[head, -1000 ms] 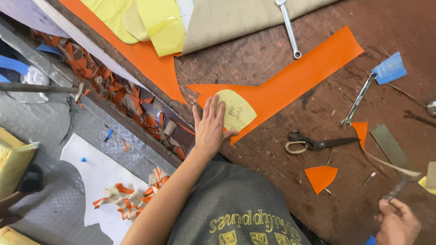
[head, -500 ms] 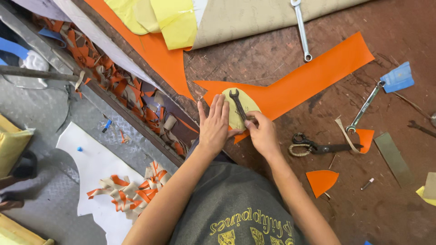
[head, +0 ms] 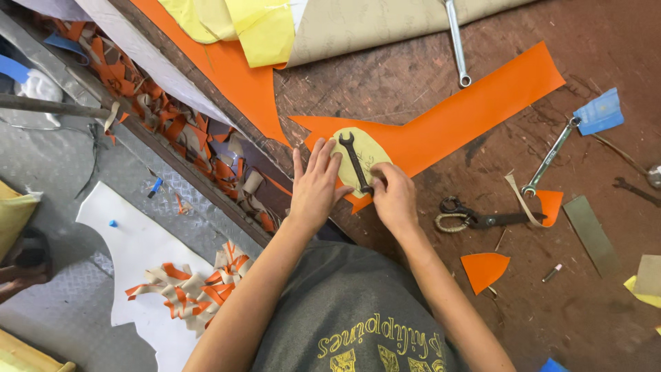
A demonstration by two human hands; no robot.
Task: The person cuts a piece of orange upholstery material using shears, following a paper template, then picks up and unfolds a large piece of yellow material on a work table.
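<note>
A pale yellow oval pattern piece lies on a long orange sheet strip on the brown worktable. A small black wrench rests on the pattern. My left hand presses flat on the pattern's left edge with fingers spread. My right hand is at the wrench's lower end, fingers curled on it.
Scissors lie right of my right hand, beside an orange scrap. A silver spanner, a blue scrap and a long spanner lie farther back. Orange offcuts fill the gap left of the table edge.
A second ago only my left hand held the pattern and my right was far right. The right hand came in, set the black wrench on the pattern, and now holds its lower end.
</note>
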